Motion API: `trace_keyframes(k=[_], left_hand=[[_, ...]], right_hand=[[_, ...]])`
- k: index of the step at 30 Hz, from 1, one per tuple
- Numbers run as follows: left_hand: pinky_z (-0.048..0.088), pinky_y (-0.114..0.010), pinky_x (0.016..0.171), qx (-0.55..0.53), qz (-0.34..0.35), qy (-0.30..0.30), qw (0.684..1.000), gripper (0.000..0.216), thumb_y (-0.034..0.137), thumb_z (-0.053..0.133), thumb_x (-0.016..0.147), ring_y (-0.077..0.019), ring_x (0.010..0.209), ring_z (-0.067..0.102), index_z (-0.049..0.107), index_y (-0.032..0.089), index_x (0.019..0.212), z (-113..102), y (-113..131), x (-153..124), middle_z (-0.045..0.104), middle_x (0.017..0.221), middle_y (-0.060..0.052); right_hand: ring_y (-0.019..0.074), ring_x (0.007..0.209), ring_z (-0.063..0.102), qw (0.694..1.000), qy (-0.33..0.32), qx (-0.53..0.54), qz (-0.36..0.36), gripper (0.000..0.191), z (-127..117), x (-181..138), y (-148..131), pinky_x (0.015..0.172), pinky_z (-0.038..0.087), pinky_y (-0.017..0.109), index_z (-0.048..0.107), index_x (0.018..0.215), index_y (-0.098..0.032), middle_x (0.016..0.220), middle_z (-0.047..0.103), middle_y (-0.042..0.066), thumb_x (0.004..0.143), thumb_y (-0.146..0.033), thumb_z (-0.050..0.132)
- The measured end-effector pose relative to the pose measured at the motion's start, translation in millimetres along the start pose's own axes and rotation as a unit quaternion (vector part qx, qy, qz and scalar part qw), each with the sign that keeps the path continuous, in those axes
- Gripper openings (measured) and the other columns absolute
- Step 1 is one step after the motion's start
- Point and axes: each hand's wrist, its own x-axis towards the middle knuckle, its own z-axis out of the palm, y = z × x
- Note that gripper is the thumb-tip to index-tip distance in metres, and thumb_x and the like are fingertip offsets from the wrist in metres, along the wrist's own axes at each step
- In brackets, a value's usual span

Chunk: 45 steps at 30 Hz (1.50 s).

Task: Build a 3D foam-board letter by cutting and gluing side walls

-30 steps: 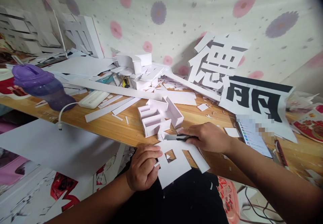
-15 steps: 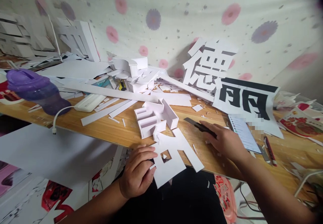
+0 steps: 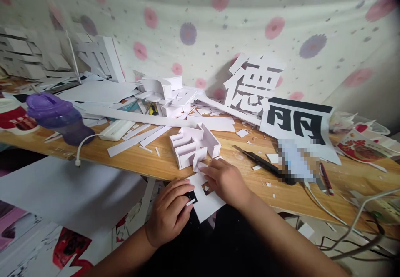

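Observation:
A flat white foam-board cutout lies over the near edge of the wooden table. My left hand is curled round its left edge, thumb on top. My right hand rests on the top of the cutout with its fingers bent down onto it. A black utility knife lies loose on the table to the right of that hand. Just behind the cutout stands a white foam box-letter with raised walls.
A purple bottle and a white cable are at the left. Foam strips and scraps pile up behind. A white cut-out character and a black printed sheet lean at the back right beside a phone.
My right hand carried the knife off the cutout to the right, laid it on the table, and came back empty onto the cutout. The left hand kept its hold.

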Motion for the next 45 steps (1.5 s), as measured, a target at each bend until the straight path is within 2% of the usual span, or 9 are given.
trace_keyframes(k=[7,14,21,26,30,33,36,40,45], left_hand=[[0.048,-0.045,0.102,0.018,-0.005,-0.016,1.000,0.012,0.007,0.055,0.082,-0.0237,0.114,0.059,0.057,0.018,0.085,-1.9,1.7,3.4,0.069,0.107,-0.008],[0.052,-0.038,0.087,-0.017,-0.014,0.031,0.999,0.014,0.005,0.059,0.079,-0.0207,0.095,0.063,0.058,0.017,0.086,-7.3,4.3,-2.9,0.069,0.098,-0.008],[0.052,-0.026,0.072,-0.081,-0.111,0.001,0.990,0.009,0.011,0.053,0.085,-0.0150,0.080,0.064,0.058,0.018,0.085,-7.2,13.9,-10.0,0.067,0.086,-0.004],[0.054,-0.028,0.080,-0.162,-0.215,-0.018,0.963,0.012,0.019,0.053,0.088,-0.0174,0.091,0.067,0.059,0.019,0.077,-6.4,15.6,-10.6,0.071,0.098,-0.006],[0.056,-0.031,0.075,-0.212,-0.298,-0.007,0.931,0.019,0.030,0.055,0.087,-0.0209,0.088,0.069,0.063,0.018,0.073,-9.5,11.7,-9.6,0.073,0.098,-0.007],[0.056,-0.029,0.063,-0.254,-0.364,0.013,0.896,0.022,0.037,0.057,0.085,-0.0212,0.078,0.069,0.068,0.019,0.083,-9.9,7.9,-7.8,0.073,0.091,-0.006],[0.057,-0.029,0.062,-0.291,-0.395,0.031,0.870,0.024,0.040,0.058,0.085,-0.0212,0.073,0.069,0.069,0.019,0.088,-7.6,6.3,-4.5,0.073,0.080,-0.004],[0.057,-0.026,0.063,-0.262,-0.350,0.013,0.899,0.021,0.037,0.056,0.087,-0.0190,0.073,0.069,0.068,0.020,0.089,-3.8,10.2,1.6,0.072,0.081,-0.003],[0.055,-0.022,0.074,-0.123,-0.166,-0.012,0.978,0.009,0.021,0.055,0.087,-0.0152,0.083,0.068,0.064,0.022,0.086,-14.8,7.6,19.2,0.071,0.092,-0.002]], right_hand=[[0.0185,0.079,0.058,0.999,-0.038,-0.008,-0.008,0.019,2.2,10.7,-5.4,0.066,0.041,0.027,0.069,0.075,-0.020,0.083,0.065,0.005,0.088,-0.018,0.057],[0.0164,0.079,0.060,0.985,-0.020,0.169,-0.017,0.014,-9.6,-16.3,6.5,0.075,0.043,0.028,0.068,0.083,-0.019,0.081,0.068,0.004,0.091,-0.017,0.057],[0.0173,0.081,0.060,0.992,-0.031,0.124,0.009,0.013,-11.1,-19.1,-8.0,0.076,0.044,0.029,0.072,0.085,-0.020,0.084,0.068,0.005,0.086,-0.014,0.060],[0.0173,0.082,0.058,0.993,-0.034,0.117,0.010,0.023,-10.4,-18.6,-14.1,0.078,0.044,0.031,0.071,0.077,-0.021,0.085,0.065,0.003,0.077,-0.003,0.057],[0.0190,0.083,0.058,0.989,0.026,0.141,0.036,0.024,-10.5,-34.6,-19.8,0.078,0.046,0.034,0.067,0.078,-0.019,0.086,0.064,0.005,0.074,-0.001,0.052],[0.0218,0.084,0.057,0.989,0.076,0.128,0.022,0.014,-3.2,-53.5,-29.3,0.078,0.047,0.038,0.065,0.092,-0.020,0.087,0.063,0.006,0.082,-0.016,0.057],[0.0262,0.087,0.055,0.993,0.095,0.066,0.000,0.034,8.9,-66.4,-39.0,0.081,0.047,0.045,0.063,0.107,-0.021,0.091,0.062,0.008,0.080,-0.041,0.068],[0.0255,0.084,0.053,0.996,0.081,0.020,0.018,0.031,15.9,-69.9,-40.4,0.075,0.047,0.043,0.063,0.108,-0.023,0.092,0.061,0.008,0.079,-0.033,0.068],[0.0235,0.086,0.054,0.995,0.085,0.053,0.019,0.032,1.7,-77.3,-20.2,0.079,0.046,0.042,0.064,0.101,-0.023,0.097,0.062,0.006,0.074,-0.009,0.057]])
